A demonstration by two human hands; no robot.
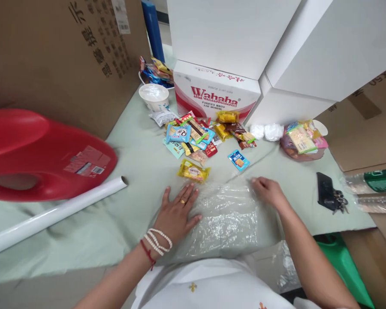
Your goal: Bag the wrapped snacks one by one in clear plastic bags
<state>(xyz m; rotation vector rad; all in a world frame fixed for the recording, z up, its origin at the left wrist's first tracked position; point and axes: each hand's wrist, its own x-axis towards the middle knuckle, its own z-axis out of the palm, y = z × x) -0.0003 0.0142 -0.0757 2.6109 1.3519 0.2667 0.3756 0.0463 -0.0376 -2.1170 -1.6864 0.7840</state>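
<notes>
A clear, crinkled plastic bag [225, 219] lies flattened on the table in front of me. My left hand [176, 214] rests palm down on its left side, fingers spread. At the bag's far right corner, my right hand [268, 191] is closed, with the fingertips pinching the plastic. A yellow-wrapped snack [193, 171] lies just beyond my left fingertips. Farther off is a small blue snack packet [239, 160], between the hands. Behind these spreads a loose pile of wrapped snacks [193, 133] in several colours.
A red plastic jug [51, 150] and a white roll [58, 214] lie left. A Wahaha carton [215, 92], paper cup [154, 98] and white boxes [309, 64] stand behind. To the right are a snack-filled bowl [299, 152], black phone or case with keys [328, 195], and bottles [376, 182].
</notes>
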